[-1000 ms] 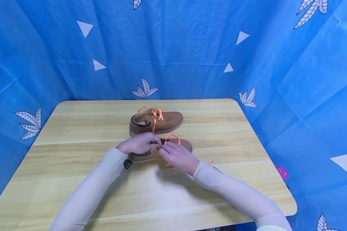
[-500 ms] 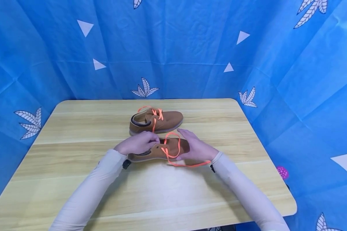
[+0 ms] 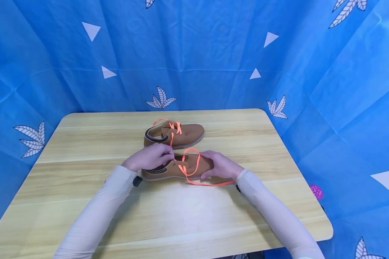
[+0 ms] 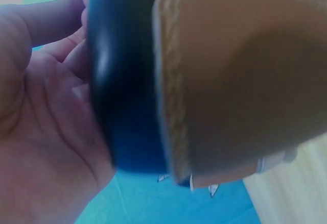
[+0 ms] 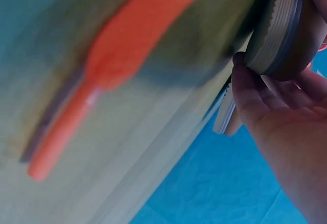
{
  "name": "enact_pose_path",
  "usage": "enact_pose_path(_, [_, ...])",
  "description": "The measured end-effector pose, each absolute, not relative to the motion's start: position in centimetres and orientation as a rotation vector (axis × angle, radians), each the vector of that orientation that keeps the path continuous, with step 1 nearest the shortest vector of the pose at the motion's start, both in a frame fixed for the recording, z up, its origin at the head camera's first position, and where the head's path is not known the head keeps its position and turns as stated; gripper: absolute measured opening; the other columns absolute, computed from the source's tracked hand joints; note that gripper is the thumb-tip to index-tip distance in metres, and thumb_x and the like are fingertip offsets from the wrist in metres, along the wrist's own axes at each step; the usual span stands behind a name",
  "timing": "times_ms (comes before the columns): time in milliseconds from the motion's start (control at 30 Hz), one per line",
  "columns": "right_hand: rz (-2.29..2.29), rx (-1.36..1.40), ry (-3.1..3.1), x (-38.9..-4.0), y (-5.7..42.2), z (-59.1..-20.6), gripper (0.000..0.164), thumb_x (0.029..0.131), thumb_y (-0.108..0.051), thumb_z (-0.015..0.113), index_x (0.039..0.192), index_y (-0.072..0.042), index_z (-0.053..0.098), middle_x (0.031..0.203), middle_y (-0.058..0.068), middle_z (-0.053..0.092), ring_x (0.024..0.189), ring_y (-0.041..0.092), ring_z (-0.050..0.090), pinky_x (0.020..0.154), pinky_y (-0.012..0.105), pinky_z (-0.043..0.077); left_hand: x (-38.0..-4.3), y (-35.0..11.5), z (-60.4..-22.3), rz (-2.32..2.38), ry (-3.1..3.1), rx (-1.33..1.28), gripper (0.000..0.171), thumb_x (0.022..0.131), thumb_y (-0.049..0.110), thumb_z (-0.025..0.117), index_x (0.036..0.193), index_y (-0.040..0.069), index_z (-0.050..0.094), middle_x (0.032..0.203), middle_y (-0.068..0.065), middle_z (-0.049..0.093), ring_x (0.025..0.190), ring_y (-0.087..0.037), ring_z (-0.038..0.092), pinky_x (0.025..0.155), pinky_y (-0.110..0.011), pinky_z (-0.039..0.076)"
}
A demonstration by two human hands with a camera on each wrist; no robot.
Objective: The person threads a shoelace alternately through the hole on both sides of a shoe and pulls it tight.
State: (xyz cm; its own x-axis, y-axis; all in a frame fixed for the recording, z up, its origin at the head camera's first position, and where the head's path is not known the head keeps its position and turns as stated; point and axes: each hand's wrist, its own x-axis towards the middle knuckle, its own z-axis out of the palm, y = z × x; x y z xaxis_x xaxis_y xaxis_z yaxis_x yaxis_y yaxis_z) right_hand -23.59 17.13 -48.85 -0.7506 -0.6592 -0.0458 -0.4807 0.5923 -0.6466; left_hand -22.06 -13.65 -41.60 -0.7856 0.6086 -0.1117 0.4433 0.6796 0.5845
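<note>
A brown lace-up shoe [image 3: 197,163] lies near mid-table in the head view, toe to the right. Its orange shoelace [image 3: 197,172] loops over the upper and trails along the near side. My left hand [image 3: 149,157] is above the shoe's opening with curled fingers; a bit of orange lace shows at its fingertips. The left wrist view shows the shoe's dark padded collar [image 4: 127,81] hiding those fingertips. My right hand [image 3: 223,166] grips the toe, thumb on the near side. In the right wrist view, the fingers reach round the sole [image 5: 276,30], and the lace's tip [image 5: 66,132] hangs close to the camera.
A second brown shoe [image 3: 191,135], also with orange laces, stands just behind the first, toe to the right. Both are on a light wooden table [image 3: 84,180] with rounded corners. Blue patterned cloth [image 3: 207,43] hangs behind it and at the sides.
My right hand has left the lace holes, moved right and taken hold of the toe. The left hand has risen slightly out of the shoe's opening, with lace at its fingertips.
</note>
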Motion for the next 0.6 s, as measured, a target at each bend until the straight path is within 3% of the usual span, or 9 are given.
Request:
enact_pose_path(133, [-0.908, -0.919, 2.551, -23.6, 17.2, -49.0, 0.089, 0.076, -0.035, 0.093, 0.151, -0.013, 0.051, 0.142, 0.002, 0.063, 0.129, 0.018, 0.060, 0.112, 0.040, 0.047, -22.5, -14.3, -40.8, 0.796, 2.635, 0.809, 0.016, 0.107, 0.019, 0.058, 0.100, 0.010, 0.070, 0.078, 0.001, 0.059, 0.069, -0.013, 0.054, 0.070, -0.032, 0.048])
enact_pose_path(300, [-0.887, -0.933, 2.558, -23.6, 17.3, -48.9, 0.089, 0.077, -0.036, 0.092, 0.151, -0.012, 0.050, 0.145, 0.004, 0.062, 0.131, 0.021, 0.059, 0.113, 0.041, 0.046, -23.3, -14.9, -40.1, 0.841, 2.678, 0.743, 0.017, 0.108, 0.018, 0.054, 0.103, 0.009, 0.067, 0.076, -0.002, 0.055, 0.062, -0.015, 0.048, 0.060, -0.031, 0.043])
enact_pose_path(600, [-0.845, -0.935, 2.570, -23.6, 17.2, -48.7, 0.089, 0.077, -0.035, 0.092, 0.151, -0.008, 0.050, 0.146, 0.008, 0.061, 0.133, 0.023, 0.059, 0.114, 0.041, 0.046, -24.2, -16.5, -39.3, 0.928, 2.760, 0.655, 0.021, 0.109, 0.018, 0.051, 0.113, 0.004, 0.067, 0.082, -0.008, 0.059, 0.065, -0.018, 0.051, 0.067, -0.034, 0.047])
